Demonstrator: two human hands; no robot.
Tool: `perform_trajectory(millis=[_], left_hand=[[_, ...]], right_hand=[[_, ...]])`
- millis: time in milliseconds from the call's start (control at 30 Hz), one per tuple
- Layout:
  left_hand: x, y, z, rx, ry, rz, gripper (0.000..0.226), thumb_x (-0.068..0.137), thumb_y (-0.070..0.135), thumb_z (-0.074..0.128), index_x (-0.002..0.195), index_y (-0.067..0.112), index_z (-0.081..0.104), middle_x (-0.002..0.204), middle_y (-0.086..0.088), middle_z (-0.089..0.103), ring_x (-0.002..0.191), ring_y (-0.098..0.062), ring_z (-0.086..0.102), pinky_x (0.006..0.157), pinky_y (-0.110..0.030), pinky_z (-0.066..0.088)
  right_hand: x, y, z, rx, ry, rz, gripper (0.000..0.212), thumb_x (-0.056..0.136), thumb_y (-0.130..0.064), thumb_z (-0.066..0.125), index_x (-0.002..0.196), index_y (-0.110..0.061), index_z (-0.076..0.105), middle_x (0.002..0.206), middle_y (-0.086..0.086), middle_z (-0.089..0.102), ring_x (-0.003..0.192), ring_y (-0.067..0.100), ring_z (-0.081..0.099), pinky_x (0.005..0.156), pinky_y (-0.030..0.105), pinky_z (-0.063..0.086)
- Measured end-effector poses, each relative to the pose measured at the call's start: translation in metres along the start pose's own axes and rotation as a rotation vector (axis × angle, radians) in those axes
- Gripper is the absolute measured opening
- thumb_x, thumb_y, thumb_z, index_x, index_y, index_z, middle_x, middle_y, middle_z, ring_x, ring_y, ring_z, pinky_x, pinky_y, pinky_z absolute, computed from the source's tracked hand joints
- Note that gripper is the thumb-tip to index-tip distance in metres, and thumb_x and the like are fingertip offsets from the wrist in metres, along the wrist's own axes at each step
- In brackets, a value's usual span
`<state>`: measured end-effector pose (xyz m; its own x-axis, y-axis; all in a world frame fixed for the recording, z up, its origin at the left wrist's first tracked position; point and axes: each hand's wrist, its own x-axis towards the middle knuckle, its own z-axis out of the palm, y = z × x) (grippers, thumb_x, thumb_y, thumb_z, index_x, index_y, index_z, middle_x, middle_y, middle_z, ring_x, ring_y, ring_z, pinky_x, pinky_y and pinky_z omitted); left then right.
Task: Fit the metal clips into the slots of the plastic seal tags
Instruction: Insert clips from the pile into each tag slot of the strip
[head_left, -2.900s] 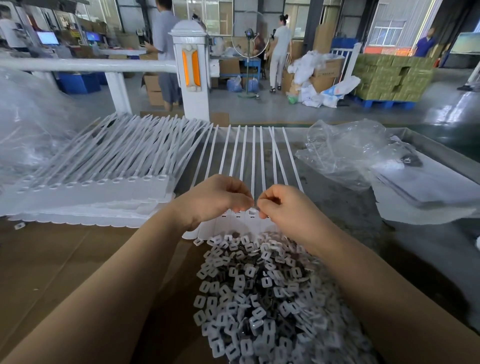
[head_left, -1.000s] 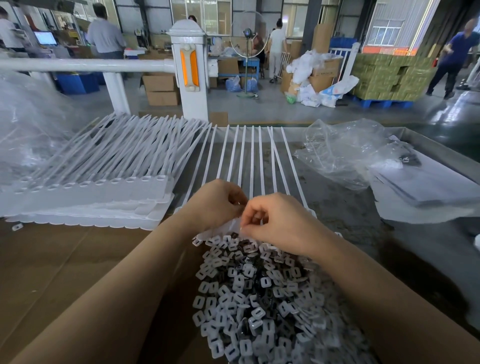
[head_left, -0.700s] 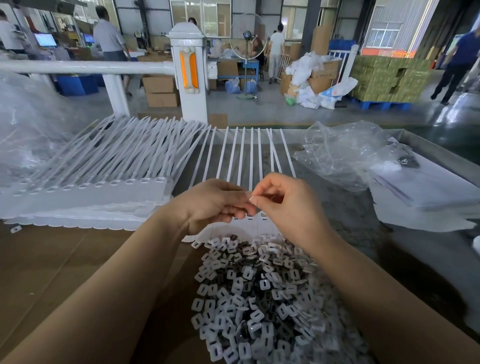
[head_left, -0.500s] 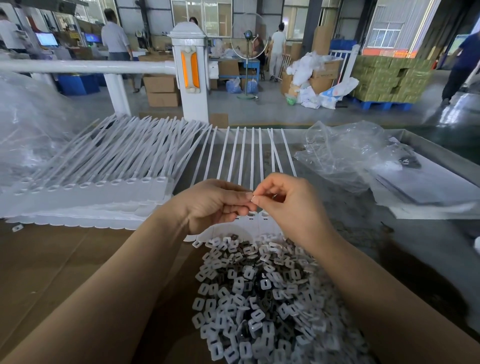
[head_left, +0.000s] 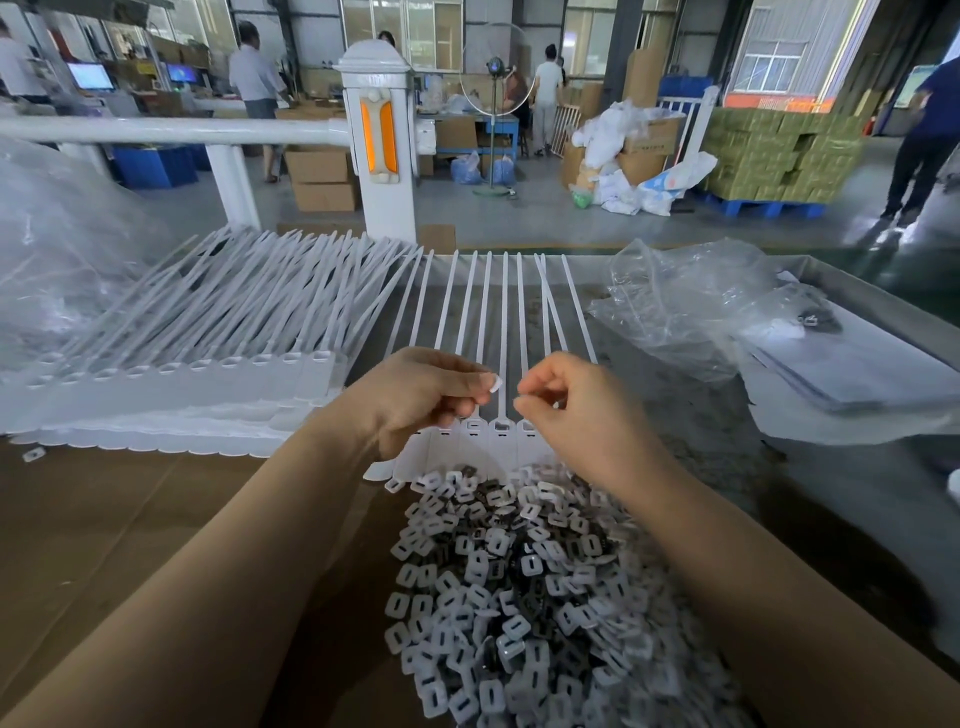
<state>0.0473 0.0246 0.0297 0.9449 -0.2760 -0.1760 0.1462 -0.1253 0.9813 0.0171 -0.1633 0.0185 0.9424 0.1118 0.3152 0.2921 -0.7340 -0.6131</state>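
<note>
Both hands hover just above the strip of seal tags (head_left: 496, 441), close together but not touching. The left hand (head_left: 421, 400) is curled, thumb and forefinger pinching one small white clip (head_left: 496, 384) at its tip. The right hand (head_left: 563, 402) has its fingers bent in toward the thumb; it may hold something tiny, but I cannot tell from here. Beneath them lies the strip, three slots showing between the hands and the rest hidden under the knuckles. About nine thin tails (head_left: 504, 312) run away from it across the table (head_left: 857, 519). Nearer the person, between the forearms, sits a heap of clips (head_left: 519, 582), far too many to count, blurred at the bottom edge. To the left lies one stack of seal tags (head_left: 171, 384) on brown cardboard (head_left: 104, 519), with one stray clip (head_left: 34, 454) beside it. To the right lies a crumpled clear bag (head_left: 691, 306).
</note>
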Motion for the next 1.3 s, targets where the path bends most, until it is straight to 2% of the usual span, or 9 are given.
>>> perform_trajectory(millis=[100,200,300,400,600,867,967,1133,1300], left_hand=[[0.003,-0.006,0.011,0.308,0.187,0.091,0.008,0.092,0.017,0.067,0.087,0.016,0.073,0.067,0.007,0.065,0.062,-0.009,0.053,0.059,-0.019,0.042],[0.007,-0.012,0.023,0.568,0.265,0.138,0.010,0.093,0.022,0.066,0.084,0.022,0.071,0.069,0.009,0.064,0.057,-0.003,0.054,0.051,-0.015,0.041],[0.009,-0.016,0.029,0.729,0.270,0.150,0.010,0.094,0.025,0.063,0.095,0.020,0.072,0.084,0.005,0.069,0.071,-0.012,0.067,0.062,-0.027,0.056],[0.008,-0.015,0.029,0.822,0.276,0.180,0.008,0.094,0.026,0.063,0.093,0.023,0.071,0.087,0.006,0.070,0.075,-0.011,0.067,0.068,-0.027,0.056],[0.007,-0.011,0.031,0.856,0.255,0.167,0.005,0.091,0.027,0.068,0.090,0.027,0.073,0.084,0.005,0.071,0.070,-0.013,0.069,0.065,-0.028,0.057],[0.008,-0.011,0.033,0.857,0.267,0.161,0.009,0.091,0.027,0.067,0.095,0.024,0.075,0.085,0.008,0.071,0.079,-0.007,0.064,0.075,-0.027,0.054],[0.009,-0.009,0.032,0.839,0.264,0.141,0.007,0.088,0.028,0.070,0.091,0.024,0.076,0.079,0.011,0.069,0.075,-0.005,0.063,0.070,-0.025,0.053],[0.009,-0.010,0.035,0.841,0.311,0.039,0.010,0.083,0.037,0.074,0.078,0.034,0.066,0.089,0.010,0.065,0.098,-0.017,0.061,0.093,-0.043,0.051],[0.009,-0.010,0.033,0.718,0.301,-0.086,0.017,0.079,0.036,0.077,0.087,0.029,0.064,0.112,-0.005,0.063,0.117,-0.030,0.053,0.104,-0.049,0.042]], right_hand=[[-0.001,0.003,0.003,-0.163,-0.190,0.051,0.009,0.096,-0.027,0.060,0.102,-0.023,0.066,0.093,-0.013,0.066,0.077,0.009,0.065,0.075,0.036,0.059],[-0.001,0.003,0.004,-0.220,-0.224,0.049,0.010,0.097,-0.028,0.057,0.102,-0.024,0.065,0.095,-0.011,0.065,0.078,0.008,0.063,0.075,0.037,0.058],[-0.001,0.002,0.004,-0.236,-0.223,0.037,0.011,0.097,-0.029,0.057,0.103,-0.024,0.066,0.099,-0.010,0.065,0.082,0.008,0.063,0.076,0.035,0.057],[-0.001,0.002,0.003,-0.236,-0.227,0.035,0.015,0.097,-0.031,0.057,0.106,-0.023,0.066,0.101,-0.009,0.064,0.083,0.009,0.062,0.077,0.035,0.057],[-0.001,0.003,0.002,-0.236,-0.222,0.038,0.015,0.096,-0.032,0.057,0.105,-0.023,0.066,0.100,-0.009,0.064,0.080,0.007,0.060,0.072,0.033,0.055],[-0.001,0.003,0.002,-0.232,-0.224,0.038,0.017,0.096,-0.032,0.057,0.107,-0.023,0.066,0.100,-0.008,0.064,0.080,0.008,0.061,0.073,0.033,0.056],[-0.002,0.002,0.003,-0.230,-0.223,0.034,0.016,0.096,-0.032,0.057,0.106,-0.022,0.066,0.097,-0.009,0.063,0.079,0.008,0.061,0.072,0.032,0.055],[-0.002,0.000,0.003,-0.226,-0.225,0.040,0.015,0.097,-0.031,0.057,0.106,-0.024,0.066,0.093,-0.012,0.062,0.079,0.007,0.061,0.074,0.033,0.057],[-0.002,0.000,0.002,-0.214,-0.229,0.039,0.014,0.097,-0.031,0.056,0.105,-0.024,0.065,0.096,-0.009,0.063,0.079,0.009,0.062,0.075,0.035,0.057]])
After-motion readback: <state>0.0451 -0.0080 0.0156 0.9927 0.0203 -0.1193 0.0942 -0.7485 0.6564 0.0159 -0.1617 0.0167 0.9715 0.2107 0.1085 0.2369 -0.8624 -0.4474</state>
